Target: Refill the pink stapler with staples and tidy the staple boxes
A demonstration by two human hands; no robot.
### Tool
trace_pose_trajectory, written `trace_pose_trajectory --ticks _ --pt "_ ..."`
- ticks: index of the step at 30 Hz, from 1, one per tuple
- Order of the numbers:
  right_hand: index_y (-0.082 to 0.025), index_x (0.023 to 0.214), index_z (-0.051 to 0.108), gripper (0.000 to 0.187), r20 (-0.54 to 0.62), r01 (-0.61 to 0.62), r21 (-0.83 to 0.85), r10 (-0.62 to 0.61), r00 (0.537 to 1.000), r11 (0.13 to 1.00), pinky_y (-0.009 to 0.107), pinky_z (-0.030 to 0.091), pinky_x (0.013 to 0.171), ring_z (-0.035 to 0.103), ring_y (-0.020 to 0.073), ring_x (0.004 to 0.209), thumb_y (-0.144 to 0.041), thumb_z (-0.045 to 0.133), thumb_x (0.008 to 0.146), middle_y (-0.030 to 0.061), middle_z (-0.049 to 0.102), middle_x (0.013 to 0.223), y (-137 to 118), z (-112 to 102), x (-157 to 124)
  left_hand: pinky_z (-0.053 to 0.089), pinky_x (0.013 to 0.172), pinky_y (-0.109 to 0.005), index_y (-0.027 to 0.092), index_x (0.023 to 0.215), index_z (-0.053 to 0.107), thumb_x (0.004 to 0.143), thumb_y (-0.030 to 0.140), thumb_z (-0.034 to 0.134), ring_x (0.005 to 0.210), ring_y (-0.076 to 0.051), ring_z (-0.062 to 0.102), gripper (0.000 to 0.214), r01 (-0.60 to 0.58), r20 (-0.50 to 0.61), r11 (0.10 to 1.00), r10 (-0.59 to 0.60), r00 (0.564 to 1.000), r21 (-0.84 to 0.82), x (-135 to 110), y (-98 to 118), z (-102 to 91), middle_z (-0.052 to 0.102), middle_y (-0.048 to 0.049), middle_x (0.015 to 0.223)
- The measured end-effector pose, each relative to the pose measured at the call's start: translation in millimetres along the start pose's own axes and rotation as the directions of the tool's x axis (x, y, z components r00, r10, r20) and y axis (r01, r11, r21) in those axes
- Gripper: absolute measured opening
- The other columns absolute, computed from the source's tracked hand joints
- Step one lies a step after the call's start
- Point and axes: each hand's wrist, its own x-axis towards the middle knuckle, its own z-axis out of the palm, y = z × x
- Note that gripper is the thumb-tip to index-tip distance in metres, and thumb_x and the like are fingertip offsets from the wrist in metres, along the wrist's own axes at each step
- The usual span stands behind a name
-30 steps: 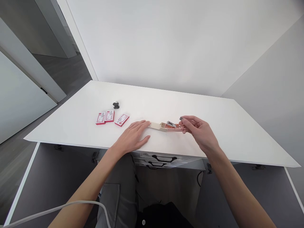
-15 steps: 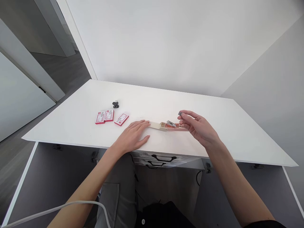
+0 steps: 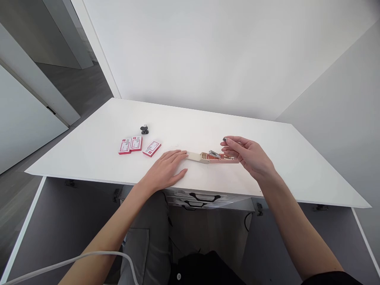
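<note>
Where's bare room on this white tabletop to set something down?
Free: tabletop right of the right hand, and between open stapler and back wall. Crowded: the centre, left hand touching stapler; further left, three boxes by a dark object.

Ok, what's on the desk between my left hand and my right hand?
In the head view, an open stapler lies there: its cream part reaches your left hand, and its pink part runs toward your right hand.
</note>
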Motion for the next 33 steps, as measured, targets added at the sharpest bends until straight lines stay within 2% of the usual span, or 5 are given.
trace_pose_trajectory --ticks 5,9,14,25,33 --pt "-0.024 0.11 0.082 0.04 0.007 0.148 -0.271 -0.152 0.988 0.951 0.046 0.067 0.094 0.079 0.0271 0.1 -0.058 0.082 0.089 0.0093 0.084 0.113 5.0 6.1 -6.6 0.045 0.127 -0.052 0.022 0.152 0.055 0.111 0.044 0.048 0.151 -0.029 0.053 0.047 0.003 0.002 1.0 -0.003 1.0 -0.004 0.4 0.3 -0.3 0.062 -0.0107 0.158" --pt "-0.03 0.106 0.083 0.019 0.079 0.306 -0.568 -0.319 0.944 0.764 0.049 0.063 0.094 0.079 0.0273 0.094 -0.043 0.073 0.097 0.0051 0.083 0.114 15.3 11.2 -9.8 0.045 0.126 -0.052 0.022 0.151 0.055 0.111 0.044 0.048 0.151 -0.028 0.053 0.047 0.006 0.011 1.0 -0.006 1.0 0.008 0.3 -0.7 0.8 0.061 -0.0099 0.159" --pt "-0.032 0.106 0.083 0.018 0.161 0.373 -0.676 -0.367 0.916 0.636 0.054 0.057 0.103 0.078 0.0284 0.096 -0.035 0.067 0.1 0.004 0.083 0.114 24.3 11.1 -6.7 0.044 0.127 -0.051 0.021 0.151 0.055 0.11 0.044 0.049 0.151 -0.028 0.053 0.047 0.002 0.009 1.0 -0.002 1.0 0.0 0.4 -2.0 2.1 0.061 -0.01 0.159" --pt "-0.035 0.105 0.086 0.018 0.124 0.338 -0.584 -0.33 0.936 0.738 0.049 0.064 0.097 0.068 0.0332 0.132 -0.04 0.07 0.098 0.0044 0.082 0.122 26.5 12.3 -3.8 0.046 0.125 -0.052 0.023 0.152 0.055 0.11 0.043 0.049 0.149 -0.029 0.055 0.047 0.003 0.005 1.0 -0.003 1.0 -0.007 0.7 -1.1 2.2 0.062 -0.0102 0.158" --pt "-0.032 0.102 0.088 0.017 0.068 0.271 -0.507 -0.275 0.959 0.818 0.049 0.067 0.097 0.074 0.0309 0.117 -0.041 0.079 0.091 0.0057 0.08 0.123 26.7 15.0 -3.5 0.045 0.125 -0.053 0.024 0.154 0.054 0.109 0.043 0.05 0.149 -0.03 0.055 0.048 0.0 -0.003 1.0 0.0 1.0 -0.02 0.3 -2.0 3.2 0.061 -0.0101 0.159"
